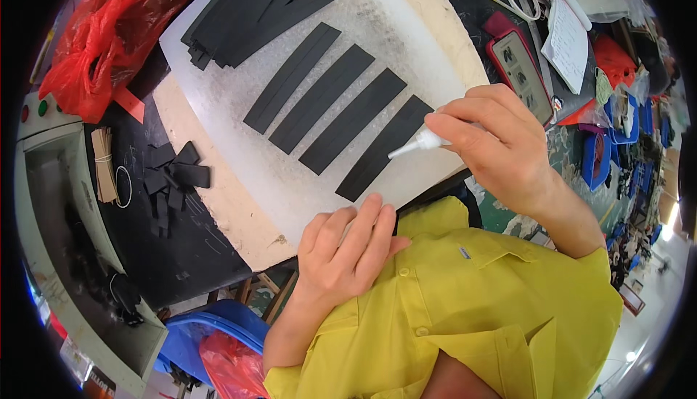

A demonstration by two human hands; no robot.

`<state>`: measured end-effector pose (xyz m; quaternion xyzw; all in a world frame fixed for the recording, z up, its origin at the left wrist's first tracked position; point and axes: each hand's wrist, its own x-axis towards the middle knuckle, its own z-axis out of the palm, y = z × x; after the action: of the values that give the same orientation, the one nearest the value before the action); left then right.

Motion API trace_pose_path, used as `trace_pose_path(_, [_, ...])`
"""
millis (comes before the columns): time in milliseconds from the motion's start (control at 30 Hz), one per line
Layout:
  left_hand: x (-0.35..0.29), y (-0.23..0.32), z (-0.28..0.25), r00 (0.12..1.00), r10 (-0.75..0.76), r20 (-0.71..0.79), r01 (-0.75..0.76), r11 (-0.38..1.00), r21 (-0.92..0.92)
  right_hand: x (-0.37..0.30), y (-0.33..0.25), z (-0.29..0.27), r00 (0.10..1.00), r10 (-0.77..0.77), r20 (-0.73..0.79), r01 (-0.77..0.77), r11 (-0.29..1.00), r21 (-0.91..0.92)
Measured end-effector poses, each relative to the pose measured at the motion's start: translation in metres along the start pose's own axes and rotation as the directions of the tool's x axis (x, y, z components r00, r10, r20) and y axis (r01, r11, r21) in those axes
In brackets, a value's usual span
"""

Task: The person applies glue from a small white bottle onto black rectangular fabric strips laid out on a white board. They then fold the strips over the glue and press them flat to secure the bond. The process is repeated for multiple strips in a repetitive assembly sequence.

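My right hand (pixel 504 148) grips a small white bottle with a narrow nozzle (pixel 420 143), most of its body hidden by my fingers. The nozzle tip hovers at the nearest black strip (pixel 374 161); whether they touch I cannot tell. At the lower end of that strip, my left hand (pixel 345 254) rests by the board's front edge, fingers stretched and thumb apart. Three more black strips (pixel 353 121) lie slanted, side by side, on the white sheet (pixel 239 152). Beyond them sits a fanned pile of similar strips (pixel 250 14).
Small folded black pieces (pixel 170 174) and a tied tan bundle (pixel 104 165) lie left of the board (pixel 236 228). A red plastic bag (pixel 109 43) fills the far left. At right are a phone in a red case (pixel 519 72) and a notebook (pixel 566 43). A blue bin (pixel 232 319) stands below.
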<state>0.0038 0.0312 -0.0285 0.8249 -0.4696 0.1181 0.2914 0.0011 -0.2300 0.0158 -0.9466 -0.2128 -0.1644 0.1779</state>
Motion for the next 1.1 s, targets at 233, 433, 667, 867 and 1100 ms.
trace_pose_path(233, [0.004, -0.004, 0.011, 0.996, -0.057, 0.063, 0.059, 0.998, -0.034, 0.011, -0.009, 0.004, 0.983, -0.184, 0.023, 0.185, 0.972, -0.148])
trace_pose_path(433, [0.003, -0.007, 0.013, 0.997, -0.052, 0.061, 0.055, 0.997, -0.052, 0.012, -0.020, 0.015, 0.972, -0.233, -0.006, 0.227, 0.953, -0.200])
trace_pose_path(667, [0.002, -0.008, 0.012, 0.996, -0.067, 0.062, 0.072, 0.995, -0.076, 0.010, -0.014, 0.004, 0.973, -0.218, 0.071, 0.229, 0.931, -0.284])
trace_pose_path(867, [0.002, -0.008, 0.011, 0.995, -0.082, 0.064, 0.087, 0.993, -0.080, 0.003, -0.021, 0.002, 0.970, -0.195, 0.142, 0.226, 0.943, -0.245])
trace_pose_path(1100, [0.003, -0.007, 0.012, 0.994, -0.090, 0.062, 0.095, 0.991, -0.096, 0.011, -0.021, 0.013, 0.983, -0.184, 0.015, 0.184, 0.962, -0.200])
